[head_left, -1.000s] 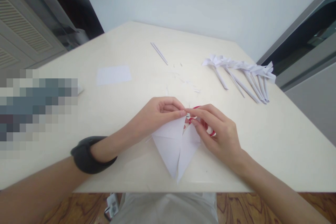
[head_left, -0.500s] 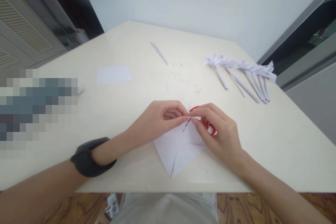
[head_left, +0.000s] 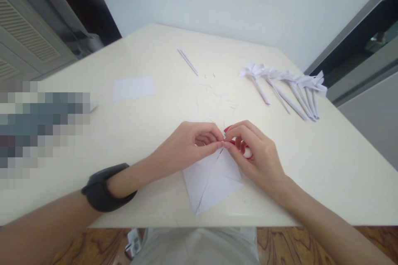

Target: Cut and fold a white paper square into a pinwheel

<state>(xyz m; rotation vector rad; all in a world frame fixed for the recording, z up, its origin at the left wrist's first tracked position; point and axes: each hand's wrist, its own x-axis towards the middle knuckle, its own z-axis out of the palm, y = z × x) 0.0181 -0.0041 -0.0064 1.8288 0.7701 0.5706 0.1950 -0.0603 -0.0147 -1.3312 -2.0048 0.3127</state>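
The folded paper is plain white, a kite-shaped piece with creases running from its far tip to its near point, and it lies flat on the table close to the near edge, just right of the middle. The left hand and the right hand meet at its far tip, each closed in a pinch with thumb and forefinger on the paper there, the other fingers curled in. Red scissor handles show under and behind the right hand's fingers; whether they rest on the table or hang from a finger cannot be told. A black wristband sits on the left wrist. The table is a smooth, pale cream top with square corners. On it, far and to the left, lies a small white rectangular sheet; farther off, near the middle, a thin paper strip; between that and the hands, a scatter of tiny paper scraps. Far right lies a row of folded paper pieces with flared heads and long narrow stems, side by side and overlapping. A blurred patch covers the left edge of the table. Beyond stands a plain pale wall, with a grey louvred door at the left and a dark grey-framed opening at the right. Below the table's near edge show a brown wood-grain floor and a grey garment.
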